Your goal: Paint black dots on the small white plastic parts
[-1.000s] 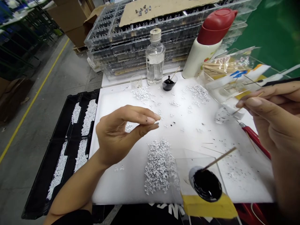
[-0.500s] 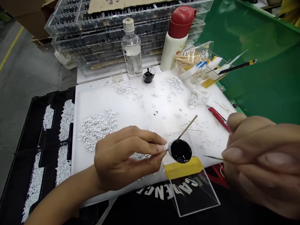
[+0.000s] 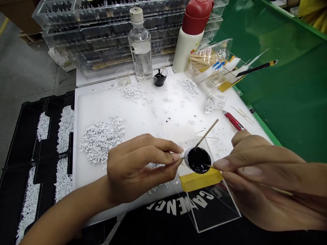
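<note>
The fingertips of my left hand point(image 3: 143, 166) pinch a tiny white piece point(image 3: 182, 156) beside a small cup of glossy black paint point(image 3: 199, 160). Most of that piece is hidden by the fingers. In my right hand point(image 3: 265, 173) is a thin wooden stick point(image 3: 211, 166), its tip at the near edge of the paint. A second wooden stick point(image 3: 206, 133) leans out of the cup. Under the cup, a clear acrylic stand point(image 3: 214, 211) carries a strip of yellow tape point(image 3: 201, 180).
Piles of small white pieces point(image 3: 102, 139) lie on the white board point(image 3: 143, 126). Behind stand a clear bottle point(image 3: 140, 51), another black paint cup point(image 3: 159, 80) and a red-capped flask point(image 3: 190, 44). A red-handled knife point(image 3: 233, 120) lies right; a black tray point(image 3: 48, 149) sits left.
My right hand has moved left and brought the stick's tip from beside the cup to the black paint. My left hand keeps its pinch next to the cup. The view has shifted slightly.
</note>
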Tool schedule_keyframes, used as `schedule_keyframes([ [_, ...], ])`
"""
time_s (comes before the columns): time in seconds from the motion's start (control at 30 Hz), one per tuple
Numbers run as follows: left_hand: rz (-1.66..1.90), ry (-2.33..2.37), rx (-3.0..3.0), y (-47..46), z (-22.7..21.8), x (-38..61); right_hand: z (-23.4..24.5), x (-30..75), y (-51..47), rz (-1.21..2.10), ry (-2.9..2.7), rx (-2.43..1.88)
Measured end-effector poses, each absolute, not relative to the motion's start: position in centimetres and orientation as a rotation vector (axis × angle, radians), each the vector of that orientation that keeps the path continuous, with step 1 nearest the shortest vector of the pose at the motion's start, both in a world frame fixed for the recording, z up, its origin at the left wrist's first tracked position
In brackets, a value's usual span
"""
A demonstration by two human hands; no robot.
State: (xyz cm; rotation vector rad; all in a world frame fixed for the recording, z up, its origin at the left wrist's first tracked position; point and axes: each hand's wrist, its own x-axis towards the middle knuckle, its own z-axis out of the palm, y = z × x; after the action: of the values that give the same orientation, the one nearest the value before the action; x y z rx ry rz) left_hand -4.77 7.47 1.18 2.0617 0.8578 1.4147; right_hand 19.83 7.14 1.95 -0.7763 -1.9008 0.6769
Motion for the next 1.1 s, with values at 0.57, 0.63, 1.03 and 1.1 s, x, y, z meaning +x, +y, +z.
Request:
schedule_keyframes([
  [0.57, 1.384, 0.824, 2.070, 7.4, 1.0, -5.0, 3.4, 18.6, 7.2, 0.619, -1.883, -0.774],
  [0.63, 1.396, 0.816, 2.067, 7.4, 0.9, -5.0, 3.2, 18.6, 6.9, 0.638, -1.868, -0.841],
  [1.03, 1.416, 0.832, 2.036, 7.3, 0.5, -4.9, 3.3, 18.4, 7.2, 0.529, -1.913, -0.816],
  [1.1, 1.416, 0.832, 2.030, 7.3, 0.5, -4.8, 3.0, 18.4, 7.0, 0.528, -1.914, -0.811],
])
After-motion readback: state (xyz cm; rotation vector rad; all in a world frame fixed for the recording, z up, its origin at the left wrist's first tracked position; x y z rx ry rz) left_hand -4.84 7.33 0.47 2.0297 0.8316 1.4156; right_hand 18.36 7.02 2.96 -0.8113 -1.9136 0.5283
